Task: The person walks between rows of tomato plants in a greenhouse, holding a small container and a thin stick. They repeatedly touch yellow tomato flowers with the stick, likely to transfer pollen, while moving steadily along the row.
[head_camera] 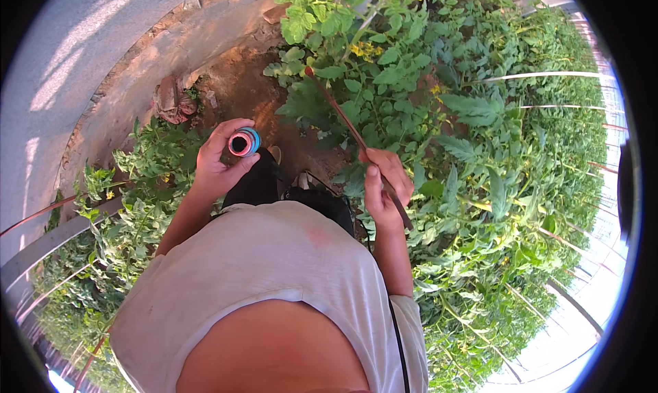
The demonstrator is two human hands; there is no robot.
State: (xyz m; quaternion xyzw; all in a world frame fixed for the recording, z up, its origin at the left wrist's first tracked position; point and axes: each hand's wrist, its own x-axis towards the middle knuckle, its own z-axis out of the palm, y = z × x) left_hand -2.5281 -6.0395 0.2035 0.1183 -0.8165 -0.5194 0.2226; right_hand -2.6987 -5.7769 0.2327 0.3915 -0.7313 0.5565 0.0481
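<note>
My left hand [220, 159] grips a small open-mouthed bottle [251, 142] with a blue side and a reddish rim. Its mouth faces up at me, and the inside looks dark. In my right hand [386, 184] is a thin brown stick [339, 112], held slantwise between thumb and fingers. The stick's reddish tip points up and left, close to the leaves of a tomato plant [354, 66]. Yellow flowers [366, 51] hang just right of that tip. Bottle and stick are well apart.
Dense tomato plants [488, 151] fill the right side, with pale strings [545, 75] running through them. More foliage [154, 161] grows at the left. An earthen wall edge [139, 79] curves along the upper left, near a crumpled bag-like lump [174, 101]. Bare soil [257, 89] lies between.
</note>
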